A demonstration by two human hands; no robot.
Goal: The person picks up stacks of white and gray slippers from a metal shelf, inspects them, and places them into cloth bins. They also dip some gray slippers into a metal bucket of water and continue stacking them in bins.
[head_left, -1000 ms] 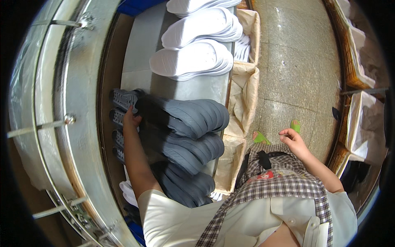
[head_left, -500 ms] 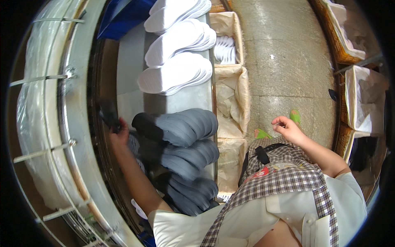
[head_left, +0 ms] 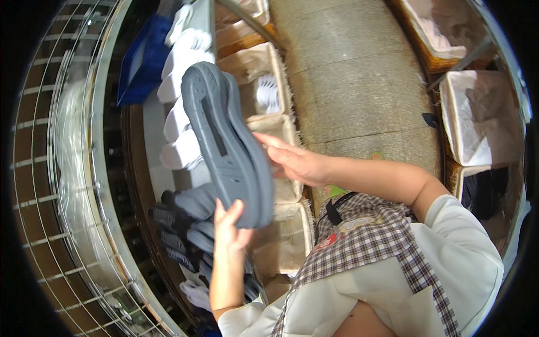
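Note:
My left hand (head_left: 230,224) grips a stack of grey shoe soles (head_left: 208,123) at its lower end, with the thumb on the front face. The soles are raised over the rack, tilted with the upper end leaning left, and the front one has a long dark slot. My right hand (head_left: 297,163) is at their right edge, fingers stretched out and apart; its fingertips are partly hidden there. Below and left of the soles lie more grey soles (head_left: 199,202) on the shelf, with black pieces (head_left: 168,224) beside them.
White soles (head_left: 179,151) line the shelf beyond, near a blue bin (head_left: 143,62). Cloth-lined baskets (head_left: 281,227) stand along the shelf's right side, and more lined baskets (head_left: 466,123) across the aisle. A wire grid (head_left: 45,185) rises at the left.
My left hand has come from the dark pieces at the far left and now holds grey soles up in front. My right hand has moved left to their edge. The view has shifted.

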